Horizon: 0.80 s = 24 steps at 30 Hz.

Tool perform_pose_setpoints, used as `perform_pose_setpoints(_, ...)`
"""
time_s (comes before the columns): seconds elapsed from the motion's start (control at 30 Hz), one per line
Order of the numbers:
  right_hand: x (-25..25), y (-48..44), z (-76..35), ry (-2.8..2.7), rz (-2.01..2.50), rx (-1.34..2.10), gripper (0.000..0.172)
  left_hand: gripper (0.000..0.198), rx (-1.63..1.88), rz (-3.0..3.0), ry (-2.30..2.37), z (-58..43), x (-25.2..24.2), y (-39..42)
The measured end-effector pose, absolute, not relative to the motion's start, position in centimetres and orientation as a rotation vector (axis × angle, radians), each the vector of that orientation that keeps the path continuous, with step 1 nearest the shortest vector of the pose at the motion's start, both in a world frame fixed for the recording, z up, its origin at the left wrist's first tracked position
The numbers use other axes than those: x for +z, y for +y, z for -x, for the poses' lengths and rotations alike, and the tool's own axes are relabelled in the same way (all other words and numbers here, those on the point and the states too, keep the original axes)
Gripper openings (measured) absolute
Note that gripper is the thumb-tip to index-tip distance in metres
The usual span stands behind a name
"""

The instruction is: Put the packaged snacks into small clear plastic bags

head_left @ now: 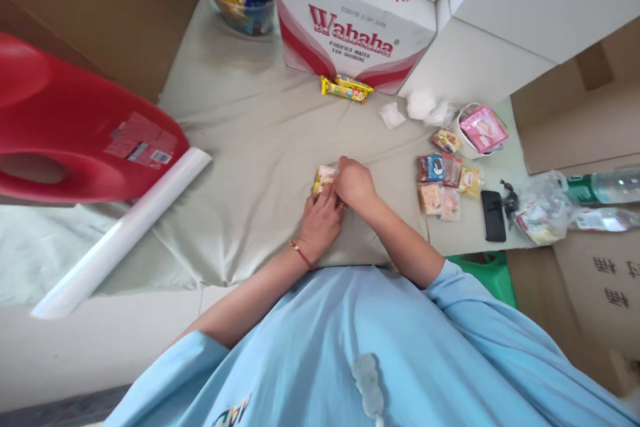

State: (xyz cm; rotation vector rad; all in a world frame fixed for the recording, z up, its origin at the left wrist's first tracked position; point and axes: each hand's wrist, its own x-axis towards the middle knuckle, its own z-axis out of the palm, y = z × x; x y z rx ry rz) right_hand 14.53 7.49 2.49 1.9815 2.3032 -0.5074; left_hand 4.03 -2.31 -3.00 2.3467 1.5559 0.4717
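A small yellow and cream snack packet lies on the cloth-covered table in front of me. My left hand, with a red string bracelet at its wrist, has its fingers closed over the near part of the packet. Against the packet's right side is my right hand, curled shut with the fingertips pinched at the packet's edge. The exact grip of the right fingers is hidden by the hand itself. Much of the packet's lower part is covered by my fingers.
Wrapped yellow snack bars lie before a Wahaba-style water carton. Small packets, a white cup and a black phone are at right. A snack bowl, red jug and white roll are left.
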Motion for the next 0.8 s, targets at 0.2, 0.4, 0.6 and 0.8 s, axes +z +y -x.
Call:
perform_pose_setpoints(0.2, 1.9, 3.2, -14.2, 2.53, -1.921, -0.424, 0.031, 0.03, 0.851, -2.082, 1.241, -0.2, -3.9, -3.4)
perform_pose_setpoints(0.4, 0.5, 0.8, -15.1, 2.643, -1.792, -0.384, 0.071, 0.025, 1.204, -1.54, 1.484, 3.2, -2.7, -5.6)
perform_pose_setpoints(0.6, 0.7, 2.4, -15.9, 2.648, -1.694, -0.391, 0.039, 0.02, 1.181, -1.349, 1.64, 4.4, -1.6, -6.5)
perform_pose_setpoints(0.8, 2.1, 4.0, -18.0, 2.73, -1.523, -0.412, 0.027, 0.02, 1.12, -1.338, 1.582, 3.1, -1.4, -5.9)
